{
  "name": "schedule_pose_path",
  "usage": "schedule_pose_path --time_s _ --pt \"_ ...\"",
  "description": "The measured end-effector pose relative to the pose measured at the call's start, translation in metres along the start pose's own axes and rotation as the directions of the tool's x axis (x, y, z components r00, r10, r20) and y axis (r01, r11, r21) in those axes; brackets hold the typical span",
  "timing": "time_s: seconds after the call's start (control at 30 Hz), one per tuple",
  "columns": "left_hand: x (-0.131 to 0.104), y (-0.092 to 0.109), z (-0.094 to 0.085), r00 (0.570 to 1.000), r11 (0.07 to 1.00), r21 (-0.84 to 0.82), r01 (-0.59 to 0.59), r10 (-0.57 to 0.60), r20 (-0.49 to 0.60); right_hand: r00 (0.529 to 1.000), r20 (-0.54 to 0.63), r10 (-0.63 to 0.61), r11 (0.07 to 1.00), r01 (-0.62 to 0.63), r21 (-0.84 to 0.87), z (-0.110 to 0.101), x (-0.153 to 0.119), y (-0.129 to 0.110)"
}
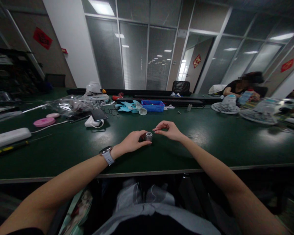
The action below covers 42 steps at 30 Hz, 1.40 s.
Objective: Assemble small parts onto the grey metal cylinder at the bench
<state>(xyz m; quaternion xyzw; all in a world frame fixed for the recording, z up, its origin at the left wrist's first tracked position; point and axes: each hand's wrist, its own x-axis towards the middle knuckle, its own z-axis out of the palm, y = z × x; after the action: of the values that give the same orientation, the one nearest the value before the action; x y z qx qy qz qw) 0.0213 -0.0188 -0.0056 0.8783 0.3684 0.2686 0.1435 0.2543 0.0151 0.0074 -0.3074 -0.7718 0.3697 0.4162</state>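
Observation:
On the green table [122,163], a small silver metal cylinder [149,137] stands upright with dark openings in its top. My left hand [132,142] holds it from the left side, thumb in front and fingers behind. Just to the right of the cylinder is my right hand [169,130], apart from it and slightly above the table. Its thumb and index finger come together in a pinch near the cylinder's top; whatever is between the tips is too small to make out. A watch with a grey strap [108,156] is on my left wrist.
A blue basket [153,106], light-blue fan blades [128,106] and another small cylinder [189,107] lie farther back. At left are a white charger [93,122], a power strip [11,138] and a yellow-handled screwdriver [9,148]. A person [245,88] sits behind fan parts [229,105].

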Motion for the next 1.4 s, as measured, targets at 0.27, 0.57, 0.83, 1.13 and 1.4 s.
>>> schedule_pose_path --time_s 0.27,0.57,0.83,1.13,1.4 --pt "0.001 -0.001 0.002 1.000 1.000 -0.010 0.009 -0.009 -0.007 0.993 -0.032 -0.113 0.992 0.111 -0.054 0.030 -0.001 -0.018" --pt "0.001 -0.002 0.002 1.000 1.000 0.006 0.001 -0.001 -0.010 0.991 -0.079 -0.111 0.993 0.107 -0.057 0.033 0.000 -0.016" --pt "0.000 -0.003 0.003 1.000 1.000 -0.006 -0.002 0.002 -0.019 0.993 -0.055 -0.102 0.990 0.096 -0.105 0.032 0.001 -0.016" --pt "0.001 -0.002 0.001 1.000 1.000 -0.004 -0.017 0.017 -0.008 0.991 -0.073 -0.115 0.989 0.107 -0.102 0.027 0.000 -0.011" --pt "0.001 -0.001 0.001 1.000 1.000 -0.012 -0.023 0.023 -0.004 0.992 -0.047 -0.114 0.986 0.107 -0.124 0.028 -0.002 -0.014"
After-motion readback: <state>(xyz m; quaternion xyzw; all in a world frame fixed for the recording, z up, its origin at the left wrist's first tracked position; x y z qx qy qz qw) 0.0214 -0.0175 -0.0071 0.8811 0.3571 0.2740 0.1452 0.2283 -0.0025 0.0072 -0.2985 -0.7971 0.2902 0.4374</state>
